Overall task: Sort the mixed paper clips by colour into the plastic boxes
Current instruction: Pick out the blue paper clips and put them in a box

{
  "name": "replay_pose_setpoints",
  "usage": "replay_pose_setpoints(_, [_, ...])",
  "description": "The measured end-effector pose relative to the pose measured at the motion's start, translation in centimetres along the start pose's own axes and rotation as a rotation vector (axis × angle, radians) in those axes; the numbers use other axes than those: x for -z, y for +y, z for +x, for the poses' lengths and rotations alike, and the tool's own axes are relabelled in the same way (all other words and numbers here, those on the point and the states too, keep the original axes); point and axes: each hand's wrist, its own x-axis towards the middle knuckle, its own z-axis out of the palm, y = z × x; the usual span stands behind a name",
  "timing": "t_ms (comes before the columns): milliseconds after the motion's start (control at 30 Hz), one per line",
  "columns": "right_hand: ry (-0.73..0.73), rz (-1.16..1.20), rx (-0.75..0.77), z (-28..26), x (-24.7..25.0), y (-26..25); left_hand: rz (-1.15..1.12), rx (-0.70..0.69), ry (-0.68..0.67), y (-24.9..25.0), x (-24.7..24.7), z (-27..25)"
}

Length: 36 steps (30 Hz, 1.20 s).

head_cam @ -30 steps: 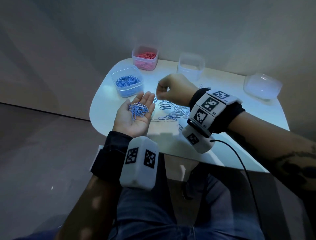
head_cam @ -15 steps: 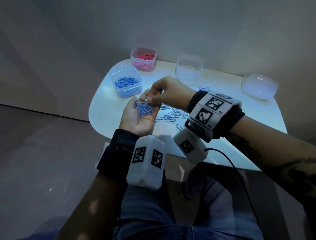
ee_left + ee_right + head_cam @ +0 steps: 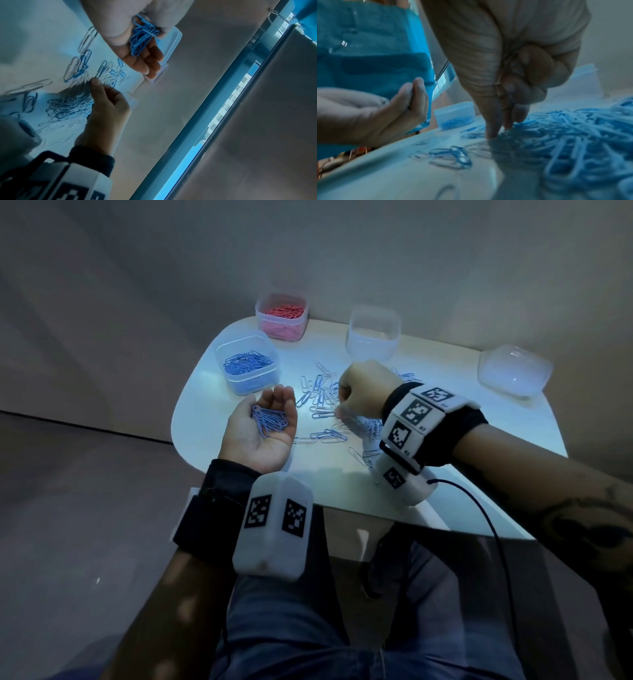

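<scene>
My left hand (image 3: 263,412) lies palm up above the table's near left edge. A small heap of blue paper clips (image 3: 270,421) rests in its cupped palm, with the fingers (image 3: 145,60) relaxed. My right hand (image 3: 339,412) is knuckles up over the loose blue and white clips (image 3: 322,402) in the middle of the white table (image 3: 205,419). Its thumb and forefinger tips (image 3: 491,133) are down on the table at the pile's edge, pinching at a clip; its other fingers are curled. The box of blue clips (image 3: 246,368) stands just beyond my left hand.
A box of pink clips (image 3: 281,318) stands at the back left. An empty clear box (image 3: 373,335) stands at the back centre and a clear lid or box (image 3: 515,374) at the far right. A black cable (image 3: 486,525) trails from my right wrist. My knees are below the table's near edge.
Half a second ago my right hand was at my left palm with a clip. It has since moved back right and down onto the pile. My left hand still carries its clips.
</scene>
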Motion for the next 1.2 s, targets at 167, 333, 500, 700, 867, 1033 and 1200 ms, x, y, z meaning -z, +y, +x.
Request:
replay_pose_setpoints(167, [0.012,-0.059,-0.013,0.5,-0.1,0.3,-0.008,-0.016,0.019,0.2,0.5,0.0])
replay_pose_setpoints(333, [0.019,-0.020,0.109,-0.1,-0.7,-0.8,-0.006,-0.019,0.042,-0.1,0.4,-0.1])
replay_pose_setpoints(500, [-0.020,-0.069,0.087,0.0,-1.2,-0.9,-0.008,-0.028,0.028,-0.1,0.2,-0.2])
replay_pose_setpoints(700, [-0.055,-0.119,0.074,-0.2,-1.4,-0.3,0.006,-0.025,0.023,-0.5,0.4,0.0])
replay_pose_setpoints(867, [0.134,0.220,0.150,-1.1,0.3,-1.0,0.084,-0.008,0.012,-1.4,0.2,0.2])
replay_pose_setpoints(1033, [-0.008,0.391,0.241,-1.7,0.3,-2.3,0.061,-0.008,-0.019,-2.5,-0.5,-0.1])
replay_pose_setpoints(1200, [0.096,0.553,0.103,-0.1,1.5,-0.9,0.006,0.020,-0.003,-1.9,-0.7,0.3])
